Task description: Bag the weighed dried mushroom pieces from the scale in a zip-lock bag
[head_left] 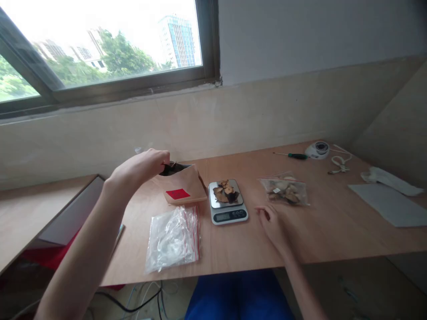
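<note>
My left hand (151,161) is at the mouth of a brown paper bag (190,181) with a red label. Its fingertips are closed around something dark at the bag's opening, too hidden to name. Just right of the bag stands a white digital kitchen scale (230,216) with a steel plate. Several dried brown slices (226,192) lie on that plate, one much darker than the others; the display digits are too blurred to read. My right hand (271,222) rests on the table to the right of the scale, fingers loosely curled and slightly apart, holding nothing.
Clear zip bags (175,240) lie in front of the paper bag. A filled zip bag (287,191) of dried pieces sits beyond my right hand. Farther right are a green-handled screwdriver (296,156), a white dome camera (317,150) with its cable, and a white sheet (390,205).
</note>
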Tool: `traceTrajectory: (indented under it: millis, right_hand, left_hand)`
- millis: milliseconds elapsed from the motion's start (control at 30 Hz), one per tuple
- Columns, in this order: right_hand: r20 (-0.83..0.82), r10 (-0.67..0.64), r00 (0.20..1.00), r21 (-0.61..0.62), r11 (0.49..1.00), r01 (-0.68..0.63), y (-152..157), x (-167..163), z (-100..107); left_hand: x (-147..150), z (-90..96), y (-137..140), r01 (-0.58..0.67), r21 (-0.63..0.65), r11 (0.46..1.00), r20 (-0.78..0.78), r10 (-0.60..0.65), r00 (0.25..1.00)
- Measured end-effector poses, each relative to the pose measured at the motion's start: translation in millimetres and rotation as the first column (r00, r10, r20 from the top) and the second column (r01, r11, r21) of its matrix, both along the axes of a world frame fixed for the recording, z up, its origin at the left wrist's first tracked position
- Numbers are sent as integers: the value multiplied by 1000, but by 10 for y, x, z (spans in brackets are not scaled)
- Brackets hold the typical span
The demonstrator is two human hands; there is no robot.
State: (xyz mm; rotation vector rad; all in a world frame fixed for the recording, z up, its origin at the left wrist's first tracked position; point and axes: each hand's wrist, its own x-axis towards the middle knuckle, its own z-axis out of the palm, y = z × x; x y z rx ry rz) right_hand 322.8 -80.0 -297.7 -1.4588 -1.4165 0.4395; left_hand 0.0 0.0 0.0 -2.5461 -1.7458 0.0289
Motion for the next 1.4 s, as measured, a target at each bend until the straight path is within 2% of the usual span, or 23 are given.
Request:
traceTrajectory:
  millis: [33,67,133,233,333,433,500,567,600,700,800,867,1000,1167,1400]
  right_hand:
    - [-2,1,1000,-7,1000,-1,-2,-2,4]
    - [-4,-2,1000,-14,1000,1,-3,-4,6]
    - [-9,-9,1000,-19,1000,9,-5,-6,5]
    - [-11,-12,1000,-19,1000,12,-6,-5,-3]
    - [-10,-6,1000,-21,1000,6,-6,-2,-11]
    - [-8,-5,1000,-24,1000,5,0,-1,-20]
    - [0,-3,1000,-20,1000,3,5,0,-26]
    - [15,0,1000,-8,1000,0,8,2,-28]
    - [22,-1,1000,-3,1000,1,7,3,-26]
    - [34,-2,999,-3,1000,2,-2,2,-6]
    - [39,6,999,-11,1000,-6,-9,-3,12]
    - [43,11,999,-10,1000,-11,-6,-3,10]
    - [50,4,999,2,1000,-4,7,3,-18]
    - [57,5,998,-3,1000,-5,5,0,-4]
    - [50,0,999,-5,1000,0,-2,-13,24]
  left_hand:
    - [50,15,-108,13,83,996,12,-14,1000]
    - [108,1,-203,53,105,993,60,-59,996]
    - [227,-119,-332,169,54,984,208,-177,962]
    - [338,-421,-354,312,-28,950,343,-285,895]
    - [345,-619,-295,325,-10,946,368,-299,881]
    - [341,-665,-284,288,20,957,394,-272,878]
    - [376,-744,-290,322,-44,946,468,-265,843]
    - [431,-954,-271,368,-159,916,587,-212,782]
    - [456,-1107,-248,377,-233,896,649,-145,747]
    - [492,-1640,-156,234,-405,884,783,203,588]
    - [478,-2051,-102,139,-448,883,795,322,513]
    - [470,-2195,-99,121,-462,879,803,357,478]
    - [530,-2294,-86,117,-448,886,827,362,431]
    - [688,-2350,52,58,-406,912,843,349,409]
    - [744,-2334,210,33,-430,902,851,393,349]
